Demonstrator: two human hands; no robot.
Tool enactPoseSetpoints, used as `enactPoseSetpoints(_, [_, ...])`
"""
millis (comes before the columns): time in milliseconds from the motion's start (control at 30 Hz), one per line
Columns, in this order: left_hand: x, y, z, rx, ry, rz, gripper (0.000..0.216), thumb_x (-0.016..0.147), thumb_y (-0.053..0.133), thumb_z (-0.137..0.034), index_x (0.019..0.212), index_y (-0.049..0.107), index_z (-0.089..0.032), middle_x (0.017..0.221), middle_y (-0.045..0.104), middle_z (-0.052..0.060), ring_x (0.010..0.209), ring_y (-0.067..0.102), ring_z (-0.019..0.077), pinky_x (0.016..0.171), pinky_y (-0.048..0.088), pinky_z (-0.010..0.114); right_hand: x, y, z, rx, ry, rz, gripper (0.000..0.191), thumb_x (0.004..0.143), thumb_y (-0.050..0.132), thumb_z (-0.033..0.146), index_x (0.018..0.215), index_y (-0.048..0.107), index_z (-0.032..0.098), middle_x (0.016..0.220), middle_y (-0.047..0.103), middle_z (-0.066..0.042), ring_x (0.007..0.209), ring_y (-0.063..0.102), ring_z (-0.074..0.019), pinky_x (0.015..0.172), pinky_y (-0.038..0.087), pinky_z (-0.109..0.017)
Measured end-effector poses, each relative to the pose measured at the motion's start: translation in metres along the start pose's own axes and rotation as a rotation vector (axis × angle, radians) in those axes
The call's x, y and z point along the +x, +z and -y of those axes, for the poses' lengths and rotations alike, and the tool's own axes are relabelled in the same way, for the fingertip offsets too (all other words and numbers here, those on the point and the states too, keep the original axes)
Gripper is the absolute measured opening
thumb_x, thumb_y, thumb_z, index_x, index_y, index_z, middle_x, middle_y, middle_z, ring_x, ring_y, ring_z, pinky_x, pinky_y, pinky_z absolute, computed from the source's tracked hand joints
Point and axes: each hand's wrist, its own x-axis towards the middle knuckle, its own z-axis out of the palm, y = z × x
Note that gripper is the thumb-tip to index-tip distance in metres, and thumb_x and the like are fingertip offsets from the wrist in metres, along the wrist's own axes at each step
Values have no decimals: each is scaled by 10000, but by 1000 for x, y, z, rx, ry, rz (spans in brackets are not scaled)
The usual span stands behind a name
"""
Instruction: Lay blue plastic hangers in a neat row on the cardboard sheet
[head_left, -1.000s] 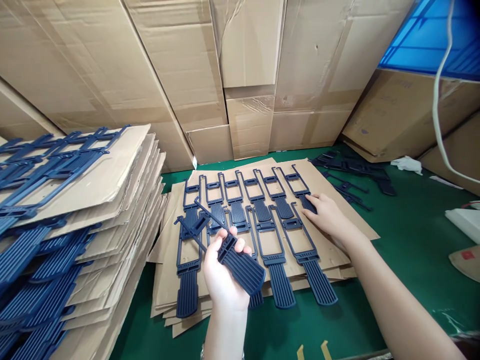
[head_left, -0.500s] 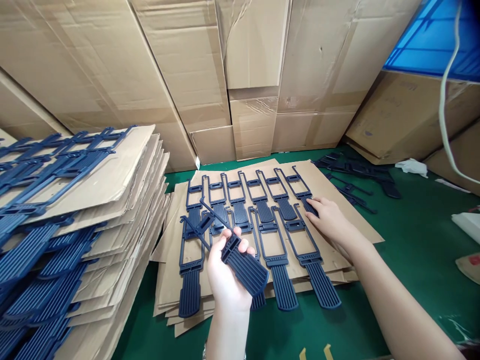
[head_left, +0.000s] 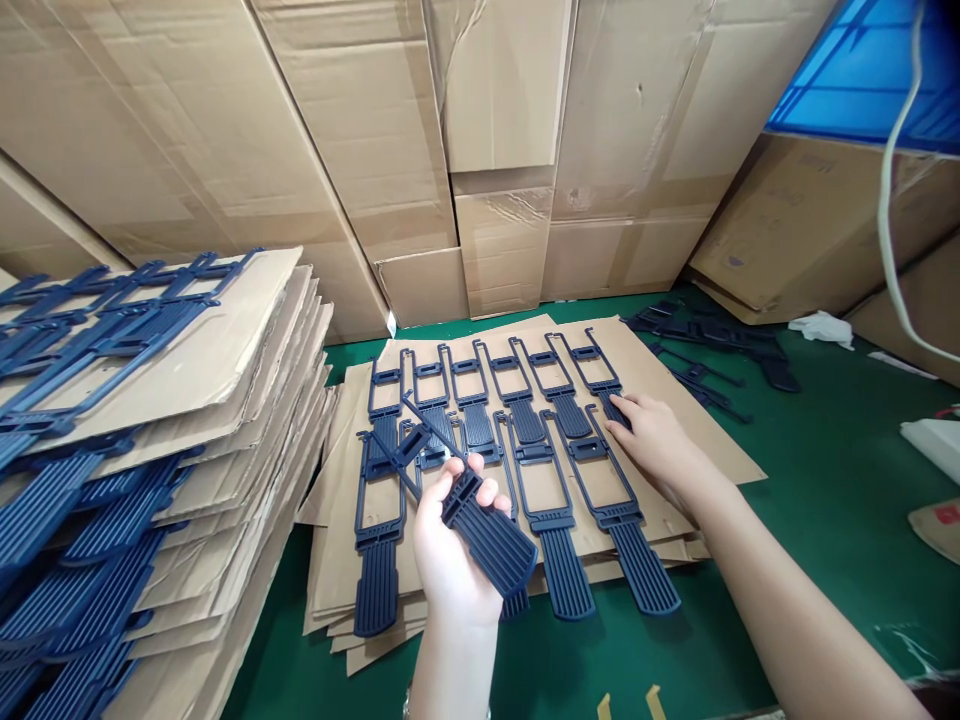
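My left hand (head_left: pixel 454 545) is closed around a navy plastic frame piece (head_left: pixel 495 540) with a ribbed flat end, tilted above the cardboard sheet (head_left: pixel 697 440). Its two thin arms point up and left, covering parts of the pieces below. My right hand (head_left: pixel 652 435) pinches the ribbed end of another navy frame piece (head_left: pixel 589 360), which lies at the right of the back row. Several like pieces lie in two rows on the sheet. A front-row piece (head_left: pixel 615 500) lies just below my right hand, its ribbed end overhanging the near edge.
Stacked cardboard sheets (head_left: pixel 247 370) layered with more navy pieces rise on the left. Loose dark pieces (head_left: pixel 720 345) lie on the green table (head_left: pixel 825 440) at the back right, near crumpled white paper (head_left: pixel 821 328). Cardboard boxes (head_left: pixel 622 130) wall off the back.
The view has shifted very slightly. Both hands keep the same hold, and the pieces on the sheet stay in place.
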Motion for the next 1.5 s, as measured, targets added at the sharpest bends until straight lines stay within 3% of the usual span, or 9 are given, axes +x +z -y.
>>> enactPoseSetpoints(633, [3, -3, 2, -11, -24, 21, 100, 802, 431, -168, 732, 502, -170, 787, 522, 0, 481, 431, 60, 465, 422, 195, 1, -8, 8, 0, 22, 12, 428, 888, 345, 319, 1219, 519, 111, 1209, 498, -121, 1091, 439, -274, 929, 371, -396])
enactPoseSetpoints(767, [-1, -2, 0, 18, 16, 46, 110, 802, 421, -173, 728, 503, -169, 785, 522, 4, 473, 433, 59, 459, 420, 193, -1, -20, 13, 13, 20, -63, 431, 885, 349, 329, 1219, 518, 115, 1228, 481, -129, 1109, 425, -289, 923, 373, -424])
enactPoseSetpoints(867, [-13, -6, -8, 84, 29, 152, 149, 808, 396, -175, 709, 506, -170, 765, 515, 4, 458, 432, 58, 445, 411, 192, -20, -44, 33, 111, -68, -186, 440, 886, 357, 357, 1206, 522, 106, 1236, 476, -130, 1135, 416, -257, 942, 375, -400])
enactPoseSetpoints(1000, [-42, -26, -27, 253, -22, 401, 180, 814, 421, -220, 687, 536, -162, 749, 516, 6, 447, 456, 58, 449, 407, 199, -80, -65, 75, 142, -324, -181, 462, 855, 419, 433, 1234, 490, 180, 1291, 441, -81, 1154, 410, -231, 935, 384, -440])
enactPoseSetpoints(1067, [-55, -41, -36, 343, -64, 465, 198, 814, 458, -254, 677, 560, -155, 758, 527, 10, 454, 483, 60, 472, 416, 209, -113, -58, 95, 32, -433, -101, 493, 843, 416, 420, 1296, 421, 224, 1355, 365, -55, 1181, 381, -263, 939, 308, -576])
enactPoseSetpoints(1167, [-67, -63, -46, 427, -139, 494, 219, 808, 508, -294, 668, 597, -151, 761, 543, 17, 460, 517, 71, 489, 431, 225, -147, -34, 115, -109, -469, -41, 530, 830, 367, 231, 1358, 334, 238, 1400, 289, -59, 1224, 332, -278, 921, 220, -663])
enactPoseSetpoints(1300, [-70, -85, -53, 430, -130, 446, 215, 804, 529, -312, 673, 606, -159, 763, 548, 10, 457, 524, 68, 488, 441, 226, -157, -11, 123, -248, -388, -60, 712, 719, 276, -36, 1357, 330, 277, 1414, 265, -63, 1258, 303, -244, 931, 131, -684])
enactPoseSetpoints(1500, [-69, -102, -57, 436, -34, 448, 180, 792, 547, -297, 679, 602, -169, 761, 543, 1, 448, 521, 62, 476, 443, 216, -152, -11, 127, -325, -346, -82, 747, 726, 252, -70, 1361, 307, 319, 1413, 263, -80, 1258, 311, -251, 902, 152, -696])
